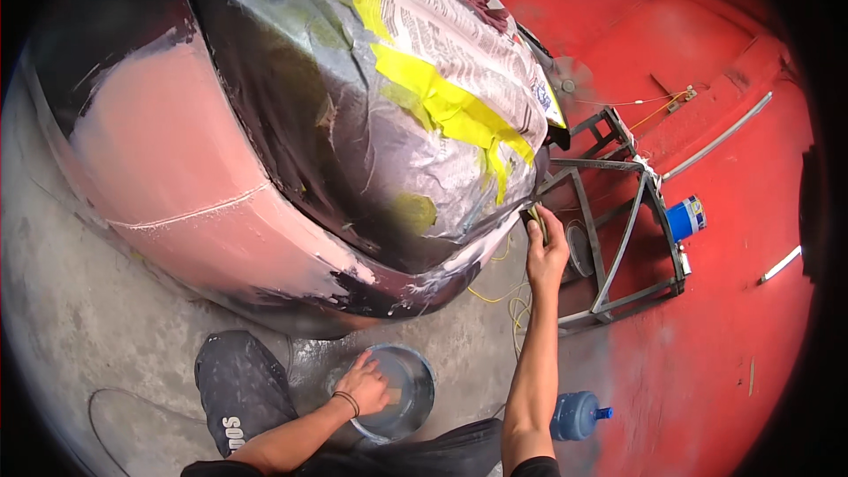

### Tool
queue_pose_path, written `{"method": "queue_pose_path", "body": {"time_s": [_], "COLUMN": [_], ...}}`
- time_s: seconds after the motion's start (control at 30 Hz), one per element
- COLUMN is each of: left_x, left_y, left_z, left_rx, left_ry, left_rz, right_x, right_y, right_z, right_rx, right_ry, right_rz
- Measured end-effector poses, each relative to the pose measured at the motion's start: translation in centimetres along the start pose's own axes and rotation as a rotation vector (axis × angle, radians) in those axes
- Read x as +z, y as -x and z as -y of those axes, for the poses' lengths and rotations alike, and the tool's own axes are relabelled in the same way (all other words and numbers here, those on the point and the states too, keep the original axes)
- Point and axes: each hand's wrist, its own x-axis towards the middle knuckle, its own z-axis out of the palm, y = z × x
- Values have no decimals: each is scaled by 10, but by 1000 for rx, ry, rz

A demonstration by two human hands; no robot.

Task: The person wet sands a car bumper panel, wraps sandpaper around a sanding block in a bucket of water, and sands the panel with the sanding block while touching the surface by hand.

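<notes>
My right hand (548, 246) is closed around a small flat sanding pad (531, 217), dark with a yellowish edge, at the right end of the car body panel (291, 252). That curved panel carries pink filler with black patches and whitish smears toward the right. Low in the head view, my left hand (364, 386) is over the bucket (430, 389) of water, fingers apart and holding nothing visible. A tan rectangular piece (394, 396) shows in the bucket beside these fingers; whether they touch it I cannot tell.
Plastic sheet, newspaper (459, 53) and yellow tape (442, 102) cover the car above the panel. At right stand a metal frame (623, 243) and a blue paint can (685, 218). A blue water jug (576, 416) lies near my right forearm. Yellow cable (481, 298) crosses the concrete floor.
</notes>
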Motion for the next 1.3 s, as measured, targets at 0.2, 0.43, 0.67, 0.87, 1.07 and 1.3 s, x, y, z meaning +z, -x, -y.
{"method": "queue_pose_path", "body": {"time_s": [0.2, 0.43, 0.67, 0.87, 1.07, 1.3], "left_x": [-3, -2, -7, -5, -5, -6], "left_y": [2, -4, 6, -6, 6, 6], "left_z": [2, -4, 2, -6, 1, -1], "left_rx": [-11, 23, -18, 19, -14, 0], "left_ry": [16, 4, 33, 38, 28, 10], "left_rz": [-12, -29, 43, -16, -6, -30], "right_x": [3, -5, -14, -16, -12, 1], "right_y": [-11, -21, 54, 0, 49, 58], "right_z": [4, 17, 151, 66, 128, 119], "right_rx": [20, 35, -252, -28, -158, -119], "right_ry": [39, 118, 149, 154, 85, 68], "right_rz": [33, -29, 62, -45, 26, -56]}}
